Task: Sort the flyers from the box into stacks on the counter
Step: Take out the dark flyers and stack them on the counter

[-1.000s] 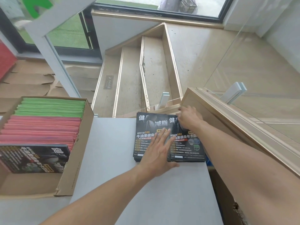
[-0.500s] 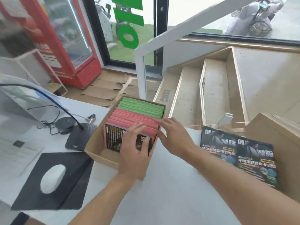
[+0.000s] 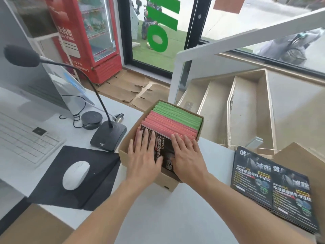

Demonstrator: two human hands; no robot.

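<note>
- Both hands had left the black flyers on the counter (image 3: 175,217) a second before and were now inside the box, so one round of sorting looked finished and the next had begun.
- The left hand (image 3: 143,155) lay flat on the black flyer (image 3: 162,148) at the near end of the box, fingers straight and spread, thumb towards the middle; it gripped nothing.
- The right hand (image 3: 187,155) rested beside it on the same flyer, fingers straight, tips reaching the edge of the pink flyers (image 3: 168,126). Whether its thumb had hooked under a sheet could not be told.
- The cardboard box (image 3: 126,152) sat on the counter between the mouse pad (image 3: 98,175) and the finished piles.
- To the right, two black stacks (image 3: 270,187) lay side by side, touching, against a wooden ledge.
- Behind the black flyers in the box stood the pink ones, then the green flyers (image 3: 177,114) at the far end, both untouched.
- Judging from this, only the black kind had been started, and most of the sorting remained.
</note>
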